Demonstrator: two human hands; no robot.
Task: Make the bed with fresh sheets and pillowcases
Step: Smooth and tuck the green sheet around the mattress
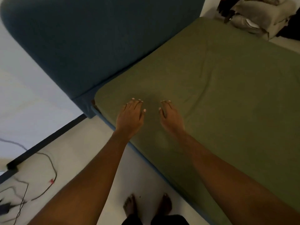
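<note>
The green sheet point(219, 88) is lying stretched over the bed, running from the centre out to three o'clock. A blue headboard point(97, 38) is standing at eleven o'clock, and a grey pile of bedding point(259, 17) is sitting at one. The left hand point(131, 116) and right hand point(170, 117) are resting flat on the sheet's near corner, fingers straight, gripping nothing.

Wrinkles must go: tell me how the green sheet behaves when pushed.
The sheet is probably floppy: soft creases cross it, so it should bunch ahead of a push. It looks taut over the corner, so likely shifts little.
</note>
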